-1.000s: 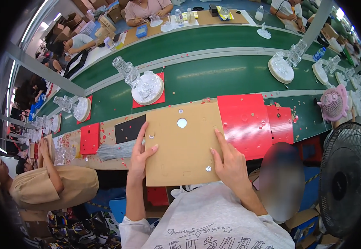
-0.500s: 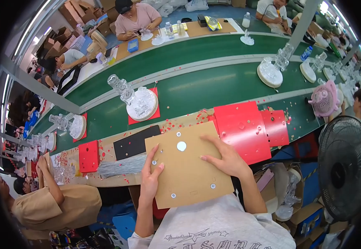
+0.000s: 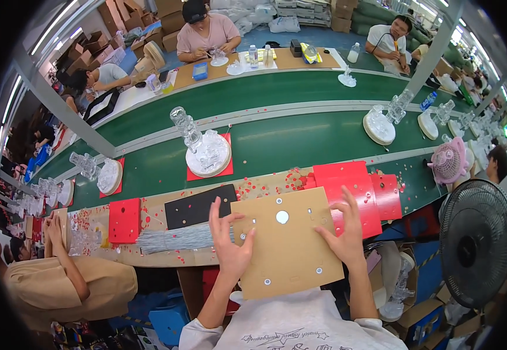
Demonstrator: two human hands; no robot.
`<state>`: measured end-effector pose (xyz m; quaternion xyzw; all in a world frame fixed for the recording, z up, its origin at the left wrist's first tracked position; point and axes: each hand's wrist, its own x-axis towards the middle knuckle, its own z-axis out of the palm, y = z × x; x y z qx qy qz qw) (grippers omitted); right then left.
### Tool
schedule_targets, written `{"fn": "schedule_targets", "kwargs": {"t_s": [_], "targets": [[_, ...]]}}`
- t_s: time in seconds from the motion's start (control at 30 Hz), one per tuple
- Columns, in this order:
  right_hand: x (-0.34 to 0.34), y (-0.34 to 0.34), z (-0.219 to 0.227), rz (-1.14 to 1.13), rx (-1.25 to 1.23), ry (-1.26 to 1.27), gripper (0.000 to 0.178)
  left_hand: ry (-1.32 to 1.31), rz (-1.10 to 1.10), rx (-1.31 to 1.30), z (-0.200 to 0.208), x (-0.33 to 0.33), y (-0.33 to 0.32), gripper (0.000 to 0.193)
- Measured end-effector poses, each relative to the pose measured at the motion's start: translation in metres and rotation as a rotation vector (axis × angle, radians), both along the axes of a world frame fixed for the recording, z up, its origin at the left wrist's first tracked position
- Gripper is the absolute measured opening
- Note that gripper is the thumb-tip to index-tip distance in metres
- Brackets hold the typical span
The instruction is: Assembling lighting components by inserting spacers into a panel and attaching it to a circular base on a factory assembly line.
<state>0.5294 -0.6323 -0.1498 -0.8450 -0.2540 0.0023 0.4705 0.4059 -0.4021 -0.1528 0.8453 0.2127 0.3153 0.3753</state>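
A tan cardboard sheet [image 3: 288,251] lies in front of me, its lower edge against my shirt and its far edge over the worktable. It has a large round hole near the far edge and several small holes ringed in white. At its left edge is my left hand [image 3: 233,248], open, the fingers raised and apart, the thumb by the sheet. My right hand [image 3: 348,236] stands open at the right edge, fingers spread upward, thumb tip over the sheet. Beyond lie a black sheet [image 3: 201,207] and glossy red sheets [image 3: 347,195], partly covered by the cardboard.
A bundle of thin grey wires [image 3: 175,238] lies beside a red stack [image 3: 124,220]. Red scraps litter the table. Clear figures on round white bases [image 3: 208,154] stand on the green conveyor [image 3: 300,131]. At right are a black fan [image 3: 480,242] and a pink fan [image 3: 449,162]. Co-workers sit around.
Both hands have lifted their fingers off the cardboard sheet and spread them at its sides. The sheet sits farther right in view, and the whole view has shifted slightly.
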Motion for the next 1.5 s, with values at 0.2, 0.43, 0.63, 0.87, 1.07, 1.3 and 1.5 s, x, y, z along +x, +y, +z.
{"fn": "schedule_targets", "kwargs": {"t_s": [0.2, 0.43, 0.63, 0.87, 1.07, 1.3, 1.5], "targets": [[-0.067, -0.042, 0.032, 0.211, -0.326, -0.100, 0.071, 0.306, -0.640, 0.135, 0.037, -0.059, -0.001, 0.072], [-0.076, -0.034, 0.009, 0.204, -0.496, -0.066, 0.079, 0.431, -0.718, 0.284, 0.031, -0.054, -0.009, 0.081], [-0.067, -0.028, 0.016, 0.161, -0.466, -0.119, 0.057, 0.397, -0.745, 0.326, 0.027, -0.043, -0.004, 0.072], [-0.064, -0.020, -0.007, 0.064, -0.032, -0.321, 0.021, 0.094, -0.603, 0.342, 0.009, -0.049, -0.001, 0.028], [-0.066, -0.012, -0.012, 0.003, -0.021, -0.480, 0.018, -0.150, -0.574, 0.403, 0.004, -0.051, -0.010, 0.020], [-0.066, -0.010, -0.017, -0.190, -0.050, -0.551, 0.019, 0.099, -0.521, 0.412, 0.027, -0.049, -0.017, 0.023], [-0.119, -0.022, -0.040, 0.454, 0.132, -0.621, 0.022, 0.121, -0.457, 0.513, 0.016, -0.051, -0.024, 0.029]]}}
